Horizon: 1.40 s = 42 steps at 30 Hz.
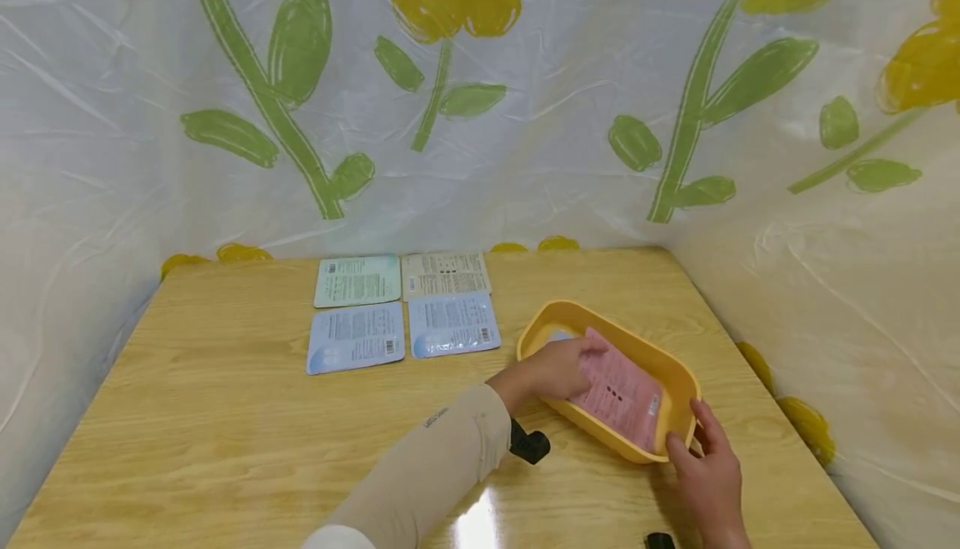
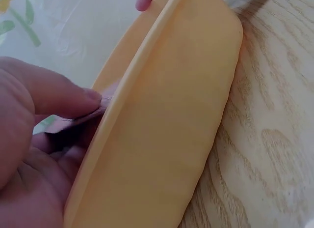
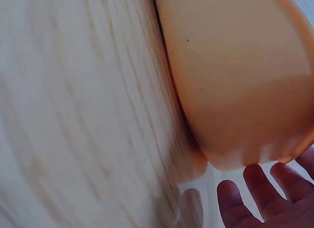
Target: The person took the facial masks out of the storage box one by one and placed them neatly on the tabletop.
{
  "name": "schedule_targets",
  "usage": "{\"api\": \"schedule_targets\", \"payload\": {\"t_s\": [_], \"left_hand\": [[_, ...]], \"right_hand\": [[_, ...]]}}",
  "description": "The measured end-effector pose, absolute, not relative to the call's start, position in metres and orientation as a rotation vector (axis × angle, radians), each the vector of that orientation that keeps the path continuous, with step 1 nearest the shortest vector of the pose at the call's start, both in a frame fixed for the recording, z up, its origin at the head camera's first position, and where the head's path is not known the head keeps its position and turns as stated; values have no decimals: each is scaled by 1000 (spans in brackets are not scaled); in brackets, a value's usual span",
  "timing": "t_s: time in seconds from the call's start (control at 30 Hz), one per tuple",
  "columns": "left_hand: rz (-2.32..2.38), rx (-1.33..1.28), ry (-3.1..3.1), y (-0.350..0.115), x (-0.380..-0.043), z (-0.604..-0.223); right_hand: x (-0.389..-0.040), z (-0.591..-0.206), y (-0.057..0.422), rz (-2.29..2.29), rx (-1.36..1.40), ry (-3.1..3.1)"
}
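Observation:
A yellow plastic bin [image 1: 637, 345] stands at the right of the table. Inside it lies a pink sheet mask packet [image 1: 622, 395], printed side up, and the edge of a light blue packet [image 1: 558, 336] peeks out at the bin's left end. My left hand [image 1: 558, 370] reaches over the bin's near rim and pinches the pink packet; in the left wrist view the thumb [image 2: 73, 98] presses on its edge with fingers beneath. With thumb and fingers at the rim, my right hand [image 1: 708, 470] holds the bin's right end. Its fingertips [image 3: 252, 174] touch the outer wall.
Left of the bin, a green packet [image 1: 357, 281], a beige packet [image 1: 446, 274] and two blue packets [image 1: 356, 336] lie in two rows on the wooden table [image 1: 225, 416]. A flower-patterned curtain [image 1: 525, 174] hangs behind and along the right side.

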<state>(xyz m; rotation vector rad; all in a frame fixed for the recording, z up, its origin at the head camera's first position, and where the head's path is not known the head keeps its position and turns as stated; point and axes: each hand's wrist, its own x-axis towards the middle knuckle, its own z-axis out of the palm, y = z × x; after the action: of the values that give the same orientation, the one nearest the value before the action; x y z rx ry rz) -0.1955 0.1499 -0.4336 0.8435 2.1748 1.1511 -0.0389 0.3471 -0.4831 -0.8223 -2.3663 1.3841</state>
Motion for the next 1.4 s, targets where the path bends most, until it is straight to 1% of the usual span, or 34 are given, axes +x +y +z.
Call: {"api": "schedule_targets", "payload": {"t_s": [0.23,0.43,0.67,0.87,1.1,1.4], "left_hand": [[1216,779,2244,144,-194,-434],[1362,761,2180,132,-201,-429],[1483,753,2057,110,-209,-427],[1584,700,1980,87,-208,-428],[1658,656,1971,68,-205,-424],[1744,670,2028,46,-209,-421]], "right_hand": [[-37,-485,346,1384,-825,-2374],[-39,-485,343,1402,-816,-2370],[-37,-488,344,1366,-835,-2364],[-34,-493,344,1392,-844,-2371],[-34,-490,343,1412,-879,-2349],[-39,-485,345,1438,-886,-2356]]}}
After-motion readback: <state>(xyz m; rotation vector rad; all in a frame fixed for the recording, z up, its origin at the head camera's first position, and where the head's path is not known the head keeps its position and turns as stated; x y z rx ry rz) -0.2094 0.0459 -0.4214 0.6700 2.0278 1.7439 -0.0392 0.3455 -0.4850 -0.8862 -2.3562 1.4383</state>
